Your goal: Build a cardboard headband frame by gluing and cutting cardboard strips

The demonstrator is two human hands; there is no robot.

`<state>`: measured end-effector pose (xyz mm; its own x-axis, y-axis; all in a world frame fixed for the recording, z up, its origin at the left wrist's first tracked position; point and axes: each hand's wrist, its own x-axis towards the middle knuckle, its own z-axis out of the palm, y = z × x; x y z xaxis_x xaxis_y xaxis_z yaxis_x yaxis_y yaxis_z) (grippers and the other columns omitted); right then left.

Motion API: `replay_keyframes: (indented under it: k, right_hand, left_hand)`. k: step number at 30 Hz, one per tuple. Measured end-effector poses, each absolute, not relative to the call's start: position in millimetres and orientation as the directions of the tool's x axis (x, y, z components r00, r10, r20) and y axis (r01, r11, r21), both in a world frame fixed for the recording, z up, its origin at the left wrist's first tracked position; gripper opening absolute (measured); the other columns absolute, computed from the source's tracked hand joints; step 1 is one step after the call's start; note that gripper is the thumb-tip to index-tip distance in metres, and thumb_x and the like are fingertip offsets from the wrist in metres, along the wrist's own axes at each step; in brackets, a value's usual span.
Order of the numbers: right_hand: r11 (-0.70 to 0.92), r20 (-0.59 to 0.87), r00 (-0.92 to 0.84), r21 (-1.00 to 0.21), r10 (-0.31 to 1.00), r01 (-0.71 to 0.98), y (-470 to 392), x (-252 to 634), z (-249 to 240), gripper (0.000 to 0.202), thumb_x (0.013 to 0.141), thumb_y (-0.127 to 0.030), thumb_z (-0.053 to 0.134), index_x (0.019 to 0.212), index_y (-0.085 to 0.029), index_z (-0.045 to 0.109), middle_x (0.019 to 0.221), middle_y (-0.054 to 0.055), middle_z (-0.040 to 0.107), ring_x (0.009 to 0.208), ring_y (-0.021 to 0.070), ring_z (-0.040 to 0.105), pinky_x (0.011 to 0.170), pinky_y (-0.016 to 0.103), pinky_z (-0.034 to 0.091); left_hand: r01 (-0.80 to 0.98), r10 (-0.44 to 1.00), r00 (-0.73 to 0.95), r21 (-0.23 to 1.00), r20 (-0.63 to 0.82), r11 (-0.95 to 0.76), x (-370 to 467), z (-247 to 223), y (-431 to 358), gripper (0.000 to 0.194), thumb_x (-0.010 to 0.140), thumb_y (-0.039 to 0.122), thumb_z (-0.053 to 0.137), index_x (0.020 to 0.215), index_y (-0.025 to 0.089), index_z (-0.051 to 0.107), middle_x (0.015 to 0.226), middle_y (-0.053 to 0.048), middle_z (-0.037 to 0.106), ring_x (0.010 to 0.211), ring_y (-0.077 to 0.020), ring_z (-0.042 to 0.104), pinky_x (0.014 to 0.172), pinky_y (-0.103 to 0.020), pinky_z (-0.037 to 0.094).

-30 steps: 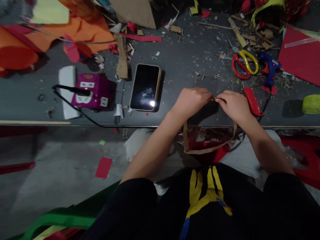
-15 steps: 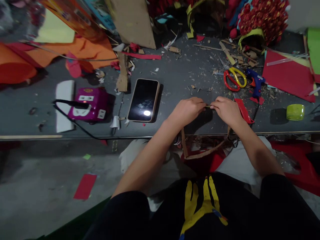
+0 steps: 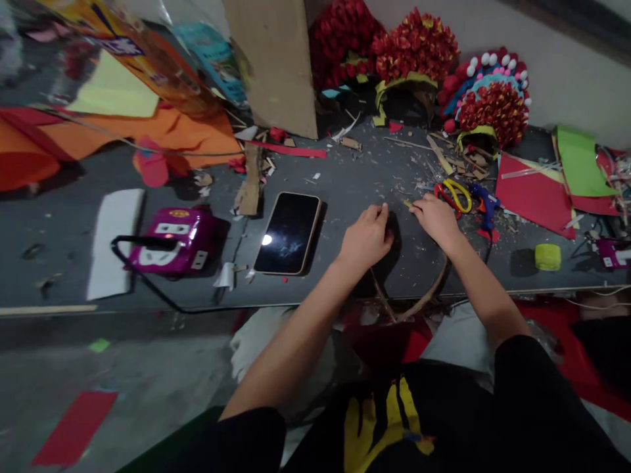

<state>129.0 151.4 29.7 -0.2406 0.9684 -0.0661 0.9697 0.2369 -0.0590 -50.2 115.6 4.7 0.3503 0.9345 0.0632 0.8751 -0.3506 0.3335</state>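
My left hand (image 3: 367, 235) is over the table near its front edge, its fingers curled and its grip partly hidden. One side of a narrow brown cardboard strip (image 3: 424, 299) runs up beneath this hand. My right hand (image 3: 435, 220), closed in a pinch, has a small yellowish end of the strip poking out at its fingertips. From both hands the strip bows down past the table edge in a loop. Just beyond my right hand lie scissors (image 3: 463, 195) with red and yellow handles and a blue glue gun (image 3: 487, 205).
A phone (image 3: 288, 233) lies left of my hands, beside a purple power socket block (image 3: 175, 240) with a black cable. Red decorated headpieces (image 3: 417, 49) stand at the back. Red paper (image 3: 532, 194), a yellow-green tape roll (image 3: 547, 257) and scraps are on the right.
My hands have moved apart; before, their fingertips met over the strip's end. The view has tilted up, showing more of the headpieces. The scissors and glue gun stay in place.
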Motion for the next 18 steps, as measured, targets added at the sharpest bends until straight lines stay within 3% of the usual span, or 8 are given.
replay_keyframes:
  k: [2,4,6,8,10,13,16,18]
  right_hand:
    - [0.207,-0.009,-0.210,-0.131,0.978,0.969,149,144,36,0.038,0.099,-0.041,0.045,0.118,-0.018,0.069,0.115,0.014,0.069,0.103,0.0228,0.066,0.083,0.031,0.047]
    - [0.055,0.053,-0.046,-0.173,0.998,0.983,145,172,45,0.041,0.098,-0.045,0.045,0.112,-0.015,0.070,0.113,0.015,0.070,0.105,0.0237,0.065,0.090,0.033,0.046]
    - [-0.272,0.061,0.278,-0.098,0.959,0.957,140,208,52,0.041,0.096,-0.048,0.046,0.107,-0.016,0.070,0.109,0.015,0.071,0.102,0.0264,0.065,0.087,0.035,0.046]
    - [-0.400,0.039,0.402,-0.046,0.915,0.915,137,242,56,0.039,0.093,-0.042,0.050,0.108,-0.011,0.068,0.107,0.021,0.071,0.100,0.0327,0.066,0.083,0.040,0.047]
    - [-0.445,-0.018,0.444,-0.017,0.896,0.896,137,266,52,0.035,0.089,-0.040,0.055,0.102,-0.010,0.069,0.101,0.022,0.073,0.096,0.0348,0.068,0.080,0.041,0.047]
    - [-0.452,-0.067,0.451,-0.007,0.890,0.892,141,278,39,0.038,0.088,-0.044,0.057,0.101,-0.012,0.069,0.101,0.022,0.073,0.098,0.0354,0.069,0.081,0.041,0.048]
    - [-0.457,-0.072,0.455,-0.017,0.888,0.889,147,275,30,0.039,0.085,-0.045,0.060,0.104,-0.012,0.068,0.106,0.022,0.072,0.103,0.0364,0.068,0.084,0.043,0.050]
    - [-0.465,-0.071,0.462,-0.029,0.884,0.885,148,274,29,0.037,0.084,-0.042,0.062,0.105,-0.012,0.067,0.109,0.022,0.072,0.107,0.0368,0.067,0.087,0.044,0.050]
  left_hand:
    - [0.864,0.965,0.257,0.437,0.043,-0.249,-46,2,110,0.055,0.089,0.015,0.043,0.143,0.000,0.041,0.125,-0.025,0.060,0.112,-0.0325,0.065,0.088,-0.039,0.056]
    - [0.826,0.975,0.218,0.523,0.047,-0.210,-41,0,109,0.052,0.086,0.008,0.043,0.138,0.001,0.043,0.125,-0.024,0.060,0.112,-0.0313,0.064,0.093,-0.041,0.055]
    - [0.798,0.980,0.192,0.573,0.051,-0.186,-37,-1,111,0.043,0.086,0.005,0.042,0.129,0.005,0.051,0.121,-0.021,0.063,0.112,-0.0297,0.064,0.095,-0.041,0.054]
    - [0.793,0.985,0.164,0.587,0.049,-0.162,-37,0,114,0.032,0.089,0.007,0.042,0.117,0.009,0.057,0.115,-0.017,0.065,0.110,-0.0284,0.064,0.095,-0.040,0.054]
    - [0.805,0.989,0.141,0.576,0.043,-0.140,-38,3,115,0.026,0.092,0.012,0.044,0.112,0.011,0.060,0.113,-0.016,0.065,0.109,-0.0281,0.064,0.095,-0.040,0.054]
    - [0.844,0.994,0.107,0.527,0.008,-0.095,-42,11,112,0.031,0.091,0.021,0.053,0.119,0.009,0.059,0.118,-0.019,0.062,0.113,-0.0308,0.062,0.097,-0.041,0.053]
    - [0.887,0.992,0.079,0.462,-0.096,-0.025,-46,20,106,0.039,0.090,0.030,0.057,0.120,0.005,0.057,0.118,-0.022,0.062,0.111,-0.0359,0.064,0.090,-0.044,0.055]
    - [0.909,0.984,0.071,0.416,-0.165,0.004,-50,24,104,0.032,0.091,0.027,0.054,0.114,0.007,0.061,0.113,-0.022,0.066,0.102,-0.0359,0.068,0.082,-0.044,0.057]
